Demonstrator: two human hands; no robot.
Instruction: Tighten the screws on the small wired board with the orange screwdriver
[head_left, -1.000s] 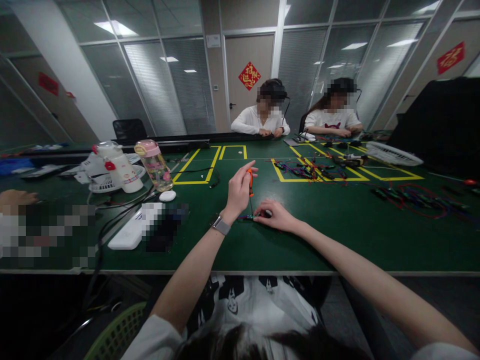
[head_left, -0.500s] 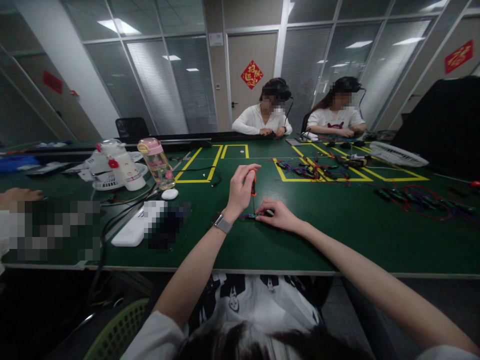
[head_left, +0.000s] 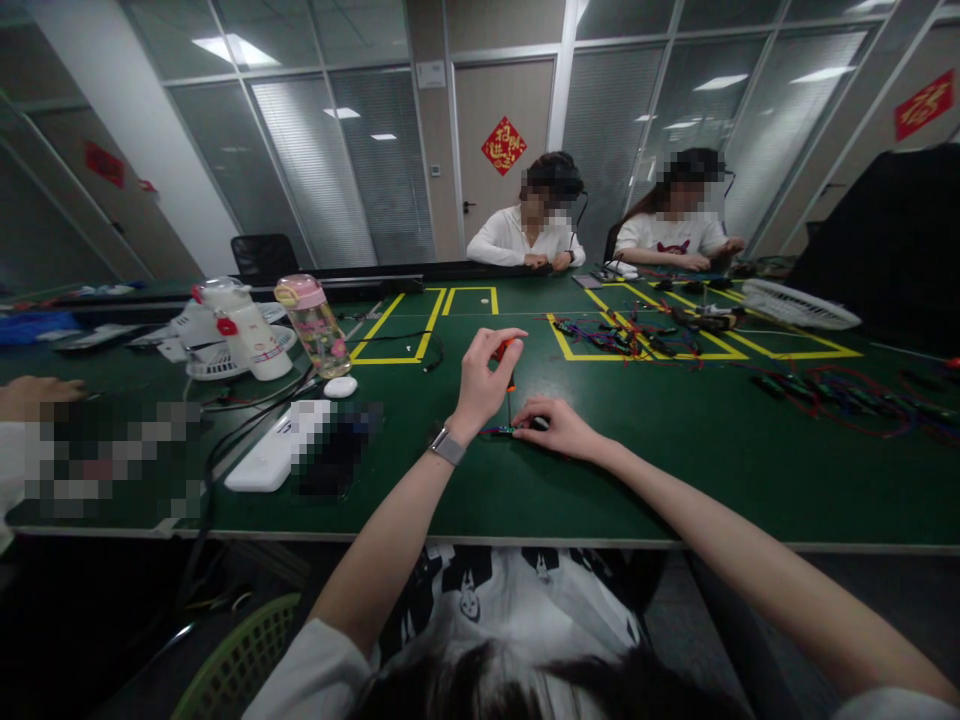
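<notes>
1. A screwdriver (head_left: 511, 383) stands near upright over a small board (head_left: 498, 431) on a green table (head_left: 600, 515), its tip at the board, an angle that likely sends the turning force straight down.
2. The left hand (head_left: 482, 378) is curled around the orange handle, thumb and forefinger bent together near its top, a grip that seems suited to twisting with the fingers.
3. The right hand (head_left: 564, 428) rests low, its fingers arched, thumb and fingertip drawn together on the board's right end, apparently to keep it from spinning. A dark shape (head_left: 540, 424) shows in its curl, too small to identify.
4. Beyond, wired parts (head_left: 607, 338) lie heaped across yellow tape (head_left: 581, 358), which perhaps marks out sorting bays.
5. A bottle (head_left: 316, 335) and a power bank (head_left: 259, 468) stand off to the left, seemingly kept out of the hands' way.
</notes>
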